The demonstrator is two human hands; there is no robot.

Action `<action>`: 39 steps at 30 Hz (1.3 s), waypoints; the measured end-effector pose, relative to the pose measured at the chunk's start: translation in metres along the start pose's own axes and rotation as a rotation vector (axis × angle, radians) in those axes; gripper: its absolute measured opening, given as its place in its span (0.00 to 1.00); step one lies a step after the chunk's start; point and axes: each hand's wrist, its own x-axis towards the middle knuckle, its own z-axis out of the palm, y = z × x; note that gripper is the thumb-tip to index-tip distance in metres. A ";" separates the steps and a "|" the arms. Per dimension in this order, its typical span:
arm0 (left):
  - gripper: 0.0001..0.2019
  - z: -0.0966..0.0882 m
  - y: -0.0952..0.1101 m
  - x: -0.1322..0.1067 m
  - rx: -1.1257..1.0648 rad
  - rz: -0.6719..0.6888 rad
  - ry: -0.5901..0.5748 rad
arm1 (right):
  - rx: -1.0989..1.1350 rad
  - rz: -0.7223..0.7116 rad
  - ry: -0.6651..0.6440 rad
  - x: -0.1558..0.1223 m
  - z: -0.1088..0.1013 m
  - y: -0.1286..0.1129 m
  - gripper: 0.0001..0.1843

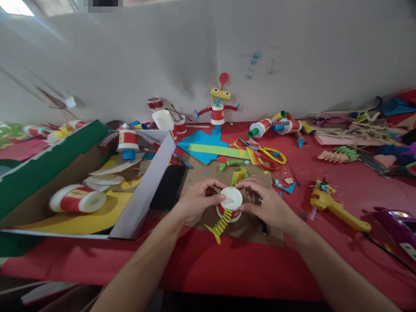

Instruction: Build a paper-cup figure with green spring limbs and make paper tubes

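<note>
My left hand (198,200) and my right hand (264,203) both grip a small upside-down red and white paper cup (231,203) over a brown cardboard sheet (208,173) on the red table. A yellow and green accordion-folded paper strip (222,224) hangs from the cup's front. A second folded strip (238,175) sticks out behind it. Fingers of both hands are curled round the cup's sides.
An open box (144,190) at left holds a lying cup (77,199), yellow paper and a cup figure (128,142). A black phone (169,186) lies beside it. Scissors (268,156), a yellow glue gun (338,210), blue and green paper (208,147) and a finished cup robot (218,108) lie beyond.
</note>
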 end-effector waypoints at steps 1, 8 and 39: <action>0.15 -0.001 -0.001 0.000 0.017 0.002 -0.007 | -0.007 0.000 -0.007 0.000 0.000 0.000 0.18; 0.16 -0.004 -0.005 0.001 0.059 -0.010 -0.001 | -0.070 0.017 -0.043 0.001 -0.001 0.003 0.18; 0.13 -0.010 0.010 -0.001 0.292 0.022 -0.023 | -0.077 -0.051 -0.049 -0.002 -0.006 0.000 0.22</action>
